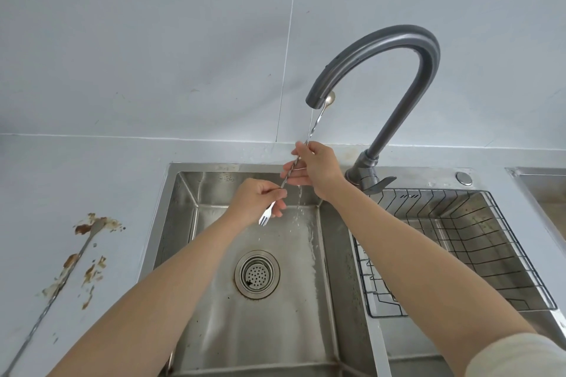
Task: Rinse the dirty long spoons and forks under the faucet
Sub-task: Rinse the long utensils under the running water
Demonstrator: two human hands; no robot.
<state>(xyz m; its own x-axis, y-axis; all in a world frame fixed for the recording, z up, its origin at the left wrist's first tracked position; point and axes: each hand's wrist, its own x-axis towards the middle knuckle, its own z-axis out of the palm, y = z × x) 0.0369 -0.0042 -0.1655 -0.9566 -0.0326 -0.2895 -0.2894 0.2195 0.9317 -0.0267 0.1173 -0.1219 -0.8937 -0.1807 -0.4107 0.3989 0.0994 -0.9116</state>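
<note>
A long twisted metal utensil (pixel 315 122), with a spoon bowl at its top end and fork tines at its bottom end, slants up under the grey gooseneck faucet (pixel 407 49). My left hand (pixel 260 197) pinches it just above the tines. My right hand (pixel 315 165) grips its middle. The spoon bowl sits right at the spout, where a thin stream of water (pixel 298 202) runs down into the steel sink (pixel 190 193). A second long utensil (pixel 61 280), smeared with brown food, lies on the counter at the left.
A round drain strainer (pixel 257 274) sits in the sink floor. To the right, a black wire rack (pixel 459 248) rests in the second basin. Brown food smears (pixel 92 225) spot the left counter. The faucet lever (pixel 378 185) points right.
</note>
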